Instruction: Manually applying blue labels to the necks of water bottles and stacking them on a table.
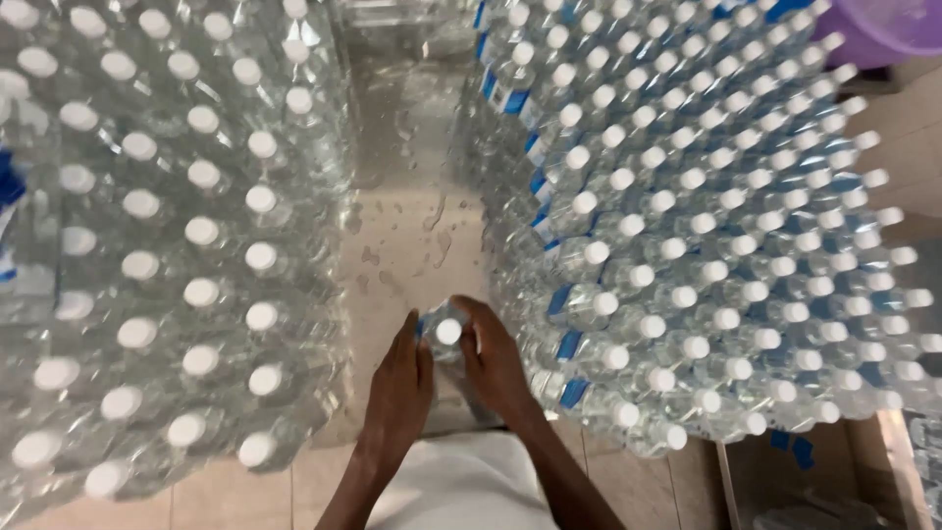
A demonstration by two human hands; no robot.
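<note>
A clear plastic water bottle with a white cap (448,332) stands upright on the wet tiled floor, seen from above. My left hand (400,378) grips it from the left and my right hand (496,358) wraps it from the right. Both hands touch the bottle just below the cap. The bottle sits in the narrow gap between two large blocks of bottles.
A dense block of clear bottles with white caps (167,245) fills the left. A bigger block with blue labels (706,236) fills the right. Wet floor tiles (407,226) run between them. A purple tub (883,29) sits top right, and a cardboard box (795,481) bottom right.
</note>
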